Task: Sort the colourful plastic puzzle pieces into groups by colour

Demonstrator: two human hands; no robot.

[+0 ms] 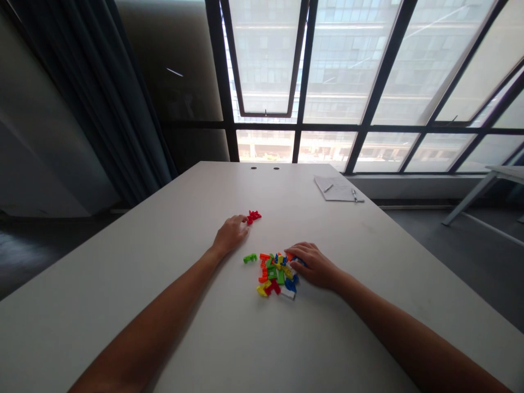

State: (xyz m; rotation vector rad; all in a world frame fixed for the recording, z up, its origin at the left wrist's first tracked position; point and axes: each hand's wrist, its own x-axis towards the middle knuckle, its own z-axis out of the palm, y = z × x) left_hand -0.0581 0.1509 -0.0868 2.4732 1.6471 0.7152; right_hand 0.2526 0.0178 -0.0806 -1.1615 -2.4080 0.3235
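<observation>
My left hand [232, 234] rests at the near left side of a small group of red plastic pieces [254, 214]. Its thumb and forefinger are closed around one red plastic piece [249, 220] at the group's edge. Nearer to me lies a mixed pile of small plastic toy pieces [272, 272] in green, orange, yellow, blue, red and white. Over the right side of that pile my right hand [313, 265] lies with fingers stretched out, partly covering orange and blue pieces. What is under its palm is hidden. A green piece [250, 258] sits just left of the pile.
All this is on a long white table [196, 338]. Toward its far right edge are paper sheets [339, 189] with pens on them. Two dark round holes [265, 168] mark the far end. Windows stand beyond, a dark curtain [94, 82] hangs left, and another table [505, 173] is at right.
</observation>
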